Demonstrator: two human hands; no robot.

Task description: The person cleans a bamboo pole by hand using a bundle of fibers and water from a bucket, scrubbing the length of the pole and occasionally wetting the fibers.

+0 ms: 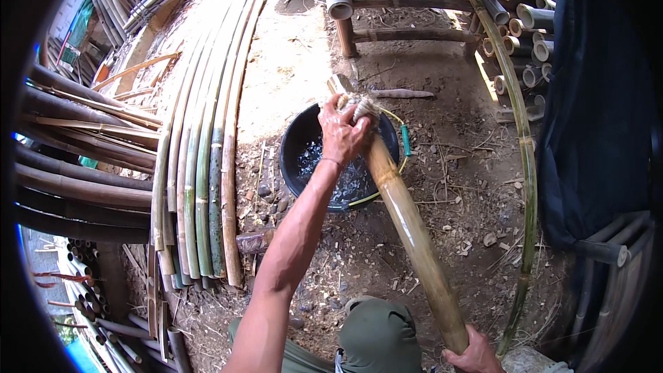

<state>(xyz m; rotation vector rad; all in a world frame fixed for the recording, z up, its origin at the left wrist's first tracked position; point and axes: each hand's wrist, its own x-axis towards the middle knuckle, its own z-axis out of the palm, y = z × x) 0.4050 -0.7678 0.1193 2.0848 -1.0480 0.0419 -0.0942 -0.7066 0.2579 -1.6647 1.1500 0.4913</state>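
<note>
A wet, yellowish bamboo pole (418, 235) slants from near my right knee up over a black bucket (286, 159) of water. Around its far part, my left hand (343, 131) is closed on a pale, shaggy fibrous wad (366, 108), pressed against the bamboo. The pole's far tip shows just beyond the wad. At the lower end, my right hand (476, 354) grips the pole, with its fingers partly hidden beneath. The bucket has a thin yellow-green handle with a green grip (405, 140), lying by its right side.
Several long bamboo poles (205, 166) lie side by side on the left, with dark poles (83, 183) stacked beyond them. A curved green bamboo (528, 186) runs along the right, near a dark cloth (594, 110). A bamboo frame (414, 36) and cut bamboo stacks (528, 48) stand farther off.
</note>
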